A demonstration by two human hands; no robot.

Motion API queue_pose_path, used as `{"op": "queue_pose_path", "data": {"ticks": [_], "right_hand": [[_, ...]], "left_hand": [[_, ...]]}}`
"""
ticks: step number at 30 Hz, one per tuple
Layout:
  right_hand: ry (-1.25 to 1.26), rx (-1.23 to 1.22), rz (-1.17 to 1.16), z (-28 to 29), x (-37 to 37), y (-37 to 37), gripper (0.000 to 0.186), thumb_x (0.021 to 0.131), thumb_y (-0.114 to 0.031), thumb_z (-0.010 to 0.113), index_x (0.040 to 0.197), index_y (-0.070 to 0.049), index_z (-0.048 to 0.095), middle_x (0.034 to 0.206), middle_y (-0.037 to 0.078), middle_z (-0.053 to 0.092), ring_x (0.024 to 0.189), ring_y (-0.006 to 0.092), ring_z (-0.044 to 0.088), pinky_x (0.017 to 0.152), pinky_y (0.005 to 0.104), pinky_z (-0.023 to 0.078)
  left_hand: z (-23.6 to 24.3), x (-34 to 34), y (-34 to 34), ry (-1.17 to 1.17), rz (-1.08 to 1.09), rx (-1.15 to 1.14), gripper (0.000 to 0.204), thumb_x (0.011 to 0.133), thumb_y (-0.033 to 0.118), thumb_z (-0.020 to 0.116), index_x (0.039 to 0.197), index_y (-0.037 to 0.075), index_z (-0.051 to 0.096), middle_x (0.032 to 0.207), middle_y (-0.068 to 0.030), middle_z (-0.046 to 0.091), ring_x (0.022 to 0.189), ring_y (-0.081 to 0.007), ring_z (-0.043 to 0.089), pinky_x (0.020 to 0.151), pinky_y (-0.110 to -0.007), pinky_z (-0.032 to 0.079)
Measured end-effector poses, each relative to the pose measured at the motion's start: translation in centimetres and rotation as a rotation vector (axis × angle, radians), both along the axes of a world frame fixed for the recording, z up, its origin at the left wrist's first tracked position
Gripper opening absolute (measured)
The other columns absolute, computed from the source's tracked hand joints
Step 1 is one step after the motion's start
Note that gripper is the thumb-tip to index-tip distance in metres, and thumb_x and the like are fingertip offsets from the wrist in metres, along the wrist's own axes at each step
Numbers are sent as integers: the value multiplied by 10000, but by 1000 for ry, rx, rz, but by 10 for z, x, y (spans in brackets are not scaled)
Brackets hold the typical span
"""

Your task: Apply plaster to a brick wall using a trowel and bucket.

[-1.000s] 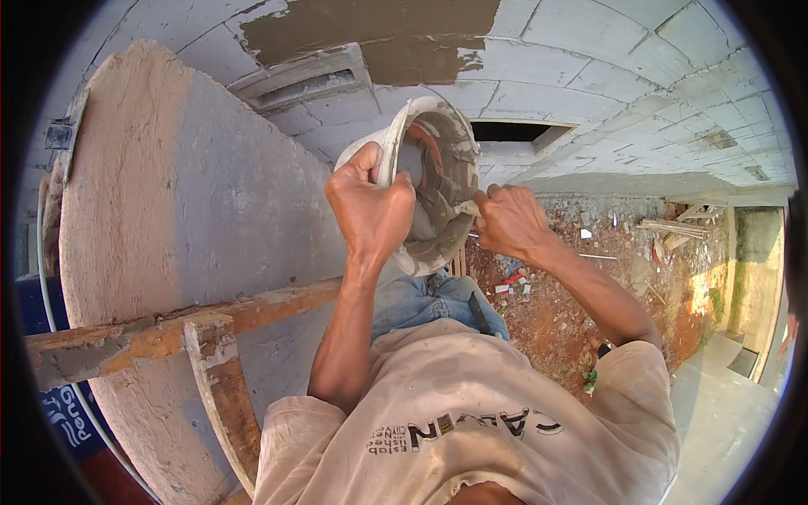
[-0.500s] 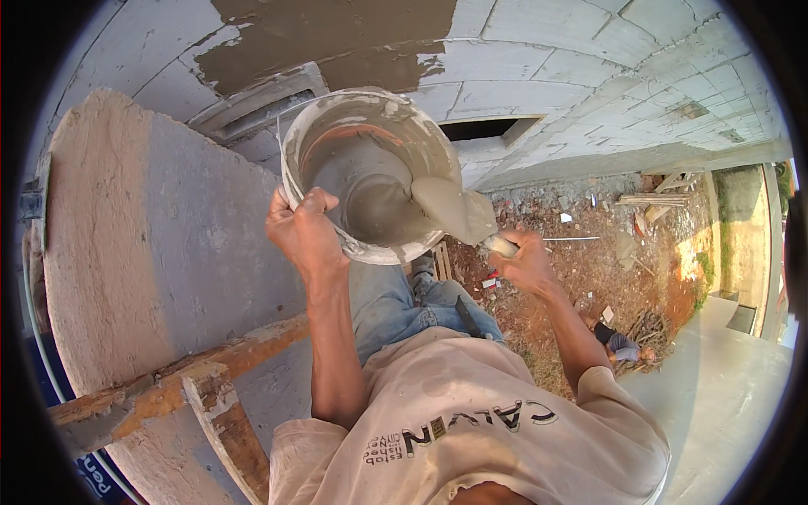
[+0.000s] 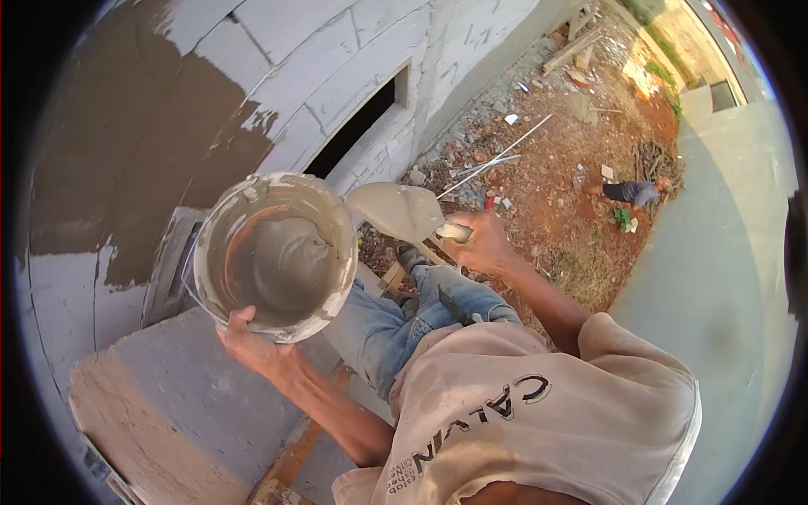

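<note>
My left hand point(image 3: 254, 341) grips the near rim of a round bucket point(image 3: 341, 290), its thumb hooked over the edge. Wet grey mortar point(image 3: 282, 273) fills the lower part of the bucket, with a swirled hollow on its surface. In my right hand point(image 3: 484, 244) is the handle of a trowel point(image 3: 454, 231). A thick heap of mortar point(image 3: 396, 209) covers the trowel's blade, which is just right of the bucket's rim. The blade itself is hidden under the load.
A block wall point(image 3: 295, 42) rises ahead, partly coated with wet brown-grey plaster point(image 3: 126, 109). A dark narrow opening point(image 3: 353, 126) cuts into it. Far below lies rubble-strewn ground point(image 3: 547, 202), with a person point(image 3: 635, 192) near a brush pile. A wooden beam point(image 3: 303, 438) crosses at lower left.
The trowel has come out of the bucket with mortar on it and is now clear of the rim. My view has turned rightward; the bucket sits farther left and lower in it.
</note>
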State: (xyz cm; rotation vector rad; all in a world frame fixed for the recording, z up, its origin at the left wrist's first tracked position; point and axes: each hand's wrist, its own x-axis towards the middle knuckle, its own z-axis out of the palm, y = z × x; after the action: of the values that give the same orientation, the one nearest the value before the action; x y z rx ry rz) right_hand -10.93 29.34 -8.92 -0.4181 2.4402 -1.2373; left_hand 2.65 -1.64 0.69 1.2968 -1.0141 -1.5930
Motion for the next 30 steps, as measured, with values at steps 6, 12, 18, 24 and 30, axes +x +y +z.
{"op": "queue_pose_path", "data": {"ticks": [6, 12, 18, 24, 30], "right_hand": [[37, -16, -179, -16, 15, 4, 166, 765, -179, 718, 885, -67, 746, 729, 160, 693, 639, 334, 654, 651, 425, 532], [90, 8, -309, -17, 24, 52, 188, 756, -196, 717, 893, -71, 745, 775, 174, 706, 702, 400, 678, 689, 473, 544], [28, 123, -399, -25, -3, 58, 285, 784, -255, 712, 993, -74, 781, 808, 194, 737, 788, 418, 722, 743, 495, 570], [138, 76, -354, -9, -57, 39, 276, 826, -230, 796, 1010, -32, 741, 850, 218, 740, 794, 390, 738, 720, 451, 558], [396, -15, -73, 60, -128, -62, 268, 845, -156, 815, 1015, -6, 673, 805, 204, 718, 763, 392, 719, 707, 437, 546]], "left_hand": [[-6, -7, -9, -124, -36, -6, 579, 623, 94, 682, 1158, -128, 678, 1160, -200, 656, 947, -353, 674, 818, -475, 576], [-17, -10, -1, -161, -159, -39, 541, 639, 104, 685, 1122, -138, 688, 1154, -207, 664, 948, -347, 671, 818, -471, 574], [-37, -11, -13, -115, -126, 43, 597, 638, 82, 641, 1207, -99, 646, 1160, -194, 654, 965, -342, 663, 809, -465, 577], [-59, 8, -9, 146, -48, 35, 488, 710, -43, 537, 1190, -73, 617, 1122, -179, 676, 948, -300, 691, 859, -419, 580], [-77, 60, -16, 249, 17, 7, 447, 693, -110, 517, 1121, -71, 642, 1045, -147, 714, 900, -256, 700, 831, -368, 576]]}}
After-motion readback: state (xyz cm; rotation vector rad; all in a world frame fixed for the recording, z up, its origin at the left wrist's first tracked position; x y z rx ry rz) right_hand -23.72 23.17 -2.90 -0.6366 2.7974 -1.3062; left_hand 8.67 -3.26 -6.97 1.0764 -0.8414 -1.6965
